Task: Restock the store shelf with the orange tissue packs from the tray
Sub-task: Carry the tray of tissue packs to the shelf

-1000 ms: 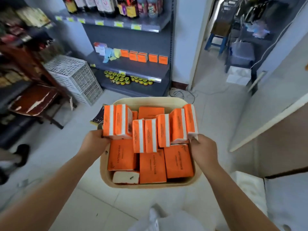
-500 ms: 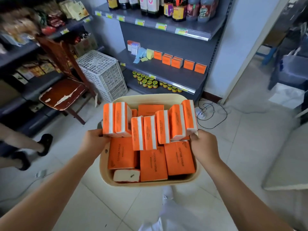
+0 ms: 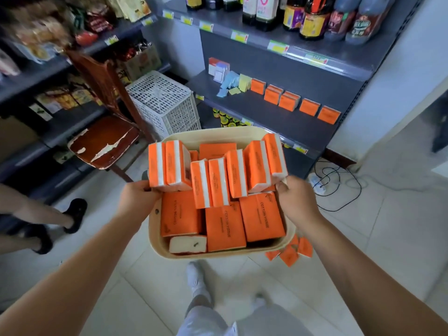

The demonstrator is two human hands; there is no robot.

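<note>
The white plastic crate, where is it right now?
Head view, left of centre: the white crate stands between the wooden chair and the grey shelf, just beyond the tray.

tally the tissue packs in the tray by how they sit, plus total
Orange tissue packs on edge: 7
Orange tissue packs lying flat: 4
Pack showing its white end: 1
Total: 12 visible in the tray; more may be hidden underneath.
</note>
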